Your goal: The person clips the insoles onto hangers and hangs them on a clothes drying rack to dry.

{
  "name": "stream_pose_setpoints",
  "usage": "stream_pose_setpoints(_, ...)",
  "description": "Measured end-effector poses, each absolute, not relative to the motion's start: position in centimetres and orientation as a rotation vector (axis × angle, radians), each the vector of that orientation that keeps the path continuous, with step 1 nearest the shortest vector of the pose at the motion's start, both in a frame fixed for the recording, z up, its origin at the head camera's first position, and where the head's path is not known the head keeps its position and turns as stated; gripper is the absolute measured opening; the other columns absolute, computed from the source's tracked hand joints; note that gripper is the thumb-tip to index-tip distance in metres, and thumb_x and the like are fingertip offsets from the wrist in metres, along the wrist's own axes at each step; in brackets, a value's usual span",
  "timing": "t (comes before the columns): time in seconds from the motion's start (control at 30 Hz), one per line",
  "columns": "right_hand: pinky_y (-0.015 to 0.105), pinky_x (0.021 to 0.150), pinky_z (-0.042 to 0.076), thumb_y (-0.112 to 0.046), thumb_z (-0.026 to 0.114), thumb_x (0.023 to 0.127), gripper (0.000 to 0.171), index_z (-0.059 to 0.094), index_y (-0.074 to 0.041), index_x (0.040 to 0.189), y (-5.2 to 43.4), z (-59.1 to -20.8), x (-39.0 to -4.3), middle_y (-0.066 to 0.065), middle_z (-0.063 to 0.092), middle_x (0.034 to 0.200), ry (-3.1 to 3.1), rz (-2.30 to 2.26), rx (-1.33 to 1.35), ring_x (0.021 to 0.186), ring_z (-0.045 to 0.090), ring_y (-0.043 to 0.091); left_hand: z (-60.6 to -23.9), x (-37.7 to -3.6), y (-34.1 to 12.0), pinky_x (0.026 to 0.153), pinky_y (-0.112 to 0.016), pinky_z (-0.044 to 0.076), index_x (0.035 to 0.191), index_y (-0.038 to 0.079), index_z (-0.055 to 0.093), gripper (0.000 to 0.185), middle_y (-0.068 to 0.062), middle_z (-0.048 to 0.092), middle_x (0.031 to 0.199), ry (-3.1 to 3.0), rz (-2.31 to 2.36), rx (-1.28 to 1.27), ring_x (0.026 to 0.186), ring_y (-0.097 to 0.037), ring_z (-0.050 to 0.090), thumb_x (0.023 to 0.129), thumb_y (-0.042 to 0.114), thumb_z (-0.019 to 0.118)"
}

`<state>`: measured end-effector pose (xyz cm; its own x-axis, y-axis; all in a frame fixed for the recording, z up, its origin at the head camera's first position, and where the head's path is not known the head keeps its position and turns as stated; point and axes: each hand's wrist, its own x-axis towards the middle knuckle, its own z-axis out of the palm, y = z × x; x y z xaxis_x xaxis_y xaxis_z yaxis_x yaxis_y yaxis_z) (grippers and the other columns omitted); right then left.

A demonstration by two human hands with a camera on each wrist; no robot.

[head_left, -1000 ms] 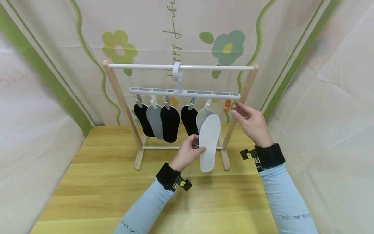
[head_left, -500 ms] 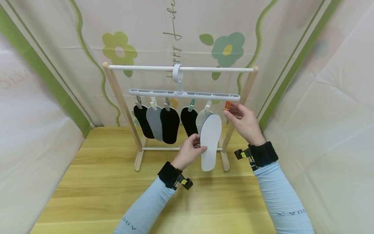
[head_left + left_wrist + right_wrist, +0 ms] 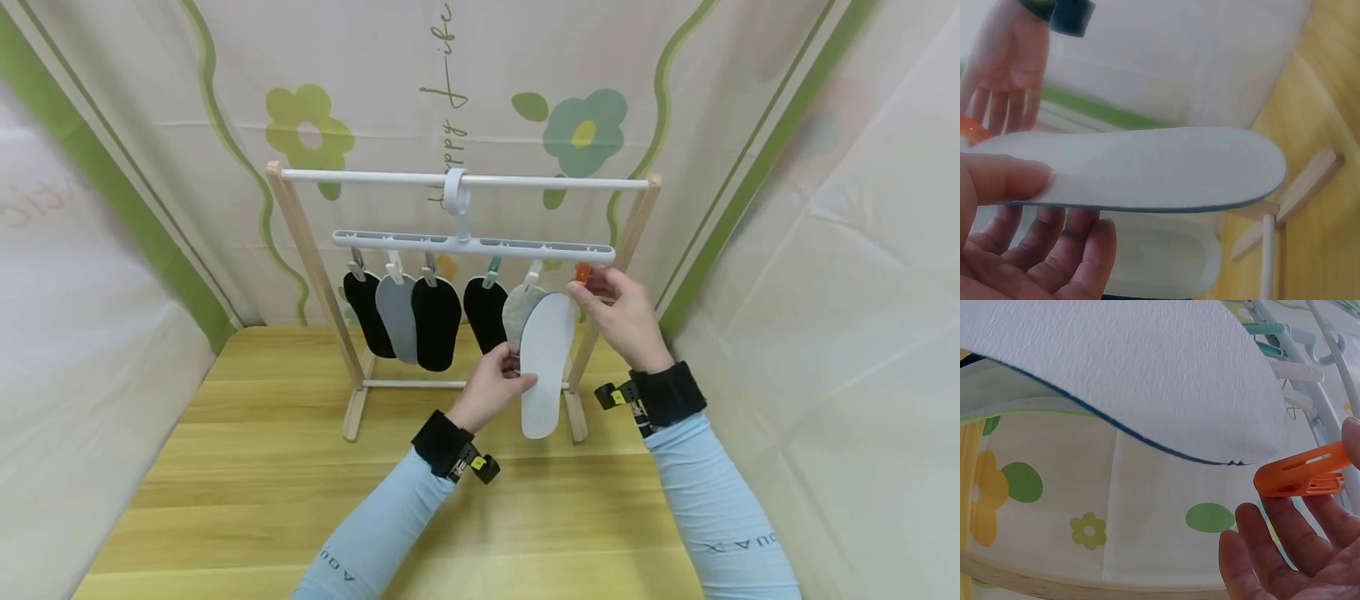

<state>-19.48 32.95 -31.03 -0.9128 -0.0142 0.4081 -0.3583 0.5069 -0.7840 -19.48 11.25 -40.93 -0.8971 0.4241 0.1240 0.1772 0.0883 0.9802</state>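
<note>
My left hand (image 3: 508, 372) pinches a white insole (image 3: 546, 362) by its edge and holds it upright, toe up, in front of the rack. In the left wrist view my thumb (image 3: 1004, 178) lies on top of the insole (image 3: 1141, 169) with the fingers curled beneath. My right hand (image 3: 588, 287) pinches the orange clip (image 3: 582, 272) at the right end of the white hanger bar (image 3: 472, 244). In the right wrist view the insole's toe (image 3: 1116, 375) sits just left of the orange clip (image 3: 1300, 472), a small gap apart.
Three black and two grey insoles (image 3: 437, 321) hang from the other clips. The hanger hooks on a white rod of a wooden rack (image 3: 311, 267) standing on a wooden table (image 3: 262, 492). Flower-print sheets close in the back and sides.
My left hand has lifted the white insole up and right toward the orange clip. My right hand has moved left and taken hold of that clip.
</note>
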Motion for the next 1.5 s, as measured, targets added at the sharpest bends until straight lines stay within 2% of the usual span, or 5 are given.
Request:
stream_pose_setpoints(0.43,0.049,0.099,0.046,-0.037,0.063,0.098,0.048,0.058,-0.003,0.132,32.3,-30.3,-18.9,0.015,0.068,0.114,-2.392,1.403,0.325,0.106,0.063,0.027,-41.4,-19.9,11.5,0.082,-0.035,0.056,0.116,0.002,0.057,0.028,-0.011,0.067,0.104,2.165,1.898,0.604,0.090,-0.020,0.065,0.091,0.006,0.071)
stream_pose_setpoints(0.67,0.050,0.099,0.046,-0.032,0.061,0.099,0.048,0.055,-0.005,0.138,32.3,-30.4,-18.9,0.015,0.067,0.119,-2.370,1.433,0.342,0.110,0.063,0.028,-41.5,-20.1,11.5,0.081,-0.034,0.056,0.114,0.003,0.057,0.026,-0.009,0.068,0.103,2.166,1.876,0.603,0.091,-0.020,0.065,0.092,0.005,0.070)
stream_pose_setpoints(1.0,0.036,0.095,0.049,-0.028,0.060,0.100,0.045,0.054,-0.007,0.139,32.2,-30.4,-19.1,0.015,0.068,0.119,-2.341,1.462,0.351,0.110,0.064,0.026,-41.7,-20.5,11.8,0.084,-0.034,0.055,0.115,0.005,0.058,0.026,-0.007,0.066,0.106,2.200,1.828,0.586,0.094,-0.019,0.064,0.092,0.007,0.070)
stream_pose_setpoints(1.23,0.049,0.100,0.046,-0.029,0.060,0.100,0.045,0.054,-0.007,0.139,32.0,-30.1,-18.9,0.016,0.068,0.117,-2.333,1.458,0.338,0.110,0.063,0.027,-41.3,-20.4,11.9,0.085,-0.035,0.056,0.118,0.006,0.058,0.028,-0.006,0.066,0.106,2.203,1.805,0.589,0.094,-0.019,0.064,0.093,0.009,0.071)
stream_pose_setpoints(1.5,0.048,0.099,0.045,-0.031,0.060,0.100,0.044,0.057,-0.006,0.136,31.6,-29.5,-18.4,0.016,0.069,0.115,-2.335,1.455,0.319,0.109,0.064,0.027,-41.1,-20.3,12.1,0.083,-0.033,0.056,0.116,0.006,0.059,0.026,-0.006,0.066,0.105,2.228,1.773,0.611,0.093,-0.018,0.064,0.092,0.008,0.071)
